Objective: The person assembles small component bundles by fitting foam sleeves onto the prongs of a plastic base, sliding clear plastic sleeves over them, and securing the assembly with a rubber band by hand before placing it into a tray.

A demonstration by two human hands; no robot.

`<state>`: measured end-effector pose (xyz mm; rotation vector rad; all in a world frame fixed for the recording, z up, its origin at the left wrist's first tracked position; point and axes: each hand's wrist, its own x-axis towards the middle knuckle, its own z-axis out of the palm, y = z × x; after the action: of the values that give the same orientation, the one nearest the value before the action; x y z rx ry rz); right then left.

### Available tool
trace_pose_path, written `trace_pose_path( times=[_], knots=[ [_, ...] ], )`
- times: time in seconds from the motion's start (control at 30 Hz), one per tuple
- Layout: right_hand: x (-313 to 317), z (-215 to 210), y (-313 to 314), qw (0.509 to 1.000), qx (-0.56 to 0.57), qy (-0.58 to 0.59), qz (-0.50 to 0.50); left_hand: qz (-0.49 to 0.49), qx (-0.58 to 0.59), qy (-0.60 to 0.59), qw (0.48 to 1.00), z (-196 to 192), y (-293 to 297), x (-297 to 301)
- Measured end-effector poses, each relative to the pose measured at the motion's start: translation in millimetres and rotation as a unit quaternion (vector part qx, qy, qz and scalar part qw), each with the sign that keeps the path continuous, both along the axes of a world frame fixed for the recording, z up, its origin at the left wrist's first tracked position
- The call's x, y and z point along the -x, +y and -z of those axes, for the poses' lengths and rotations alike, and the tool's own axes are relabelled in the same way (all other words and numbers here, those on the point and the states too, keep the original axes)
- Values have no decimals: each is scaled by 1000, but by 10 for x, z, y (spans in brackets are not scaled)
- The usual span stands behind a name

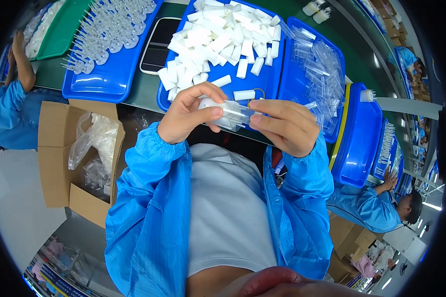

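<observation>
In front of my chest, my left hand (181, 116) pinches a small white plastic piece (210, 103) between thumb and fingers. My right hand (290, 123) grips the other end of a clear plastic sleeve (238, 112) with its fingertips. Sleeve and white piece meet between the two hands; how far one sits inside the other I cannot tell. Just beyond my hands a blue tray (162, 96) bears a heap of white rectangular pieces (218, 37). To its right, another blue tray (292, 22) holds many clear plastic sleeves (322, 69).
Left of the heap lies a phone (158, 47); past it, a blue tray (96, 89) carries clear thin-stemmed parts (109, 29). An open cardboard box (54, 153) with plastic bags stands at my left. Co-workers in blue sit left (15, 119) and right (364, 205). Another blue tray (359, 143) is at right.
</observation>
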<state>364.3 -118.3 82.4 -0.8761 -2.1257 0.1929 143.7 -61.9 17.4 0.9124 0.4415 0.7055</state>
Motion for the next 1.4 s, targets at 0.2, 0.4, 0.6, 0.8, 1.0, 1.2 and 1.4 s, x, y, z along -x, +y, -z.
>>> trace_pose_path(
  times=[0.2, 0.4, 0.6, 0.8, 1.0, 1.2, 1.4],
  knots=[
    [-29, 7, 33, 999, 30, -27, -10, 8, -32, 56, 998, -10, 46, 72],
    [-45, -52, 34, 998, 39, -46, 31, 21, 122, -73, 990, 45, 129, 198],
    [55, -25, 44, 997, 64, 10, 29, 77, 185, -221, 954, 426, 49, 132],
    [170, 32, 59, 991, 124, 56, 9, 130, 239, -230, 934, 338, -27, 73],
    [223, 134, 16, 982, 167, 81, 17, 37, 141, -66, 987, 270, -11, 105],
    [-76, 112, 70, 957, 273, 93, -39, 86, 81, -46, 992, 224, 11, 244],
    [-948, 208, 200, 878, 77, -267, 390, 73, 69, -27, 995, 182, 32, 235]
  ],
)
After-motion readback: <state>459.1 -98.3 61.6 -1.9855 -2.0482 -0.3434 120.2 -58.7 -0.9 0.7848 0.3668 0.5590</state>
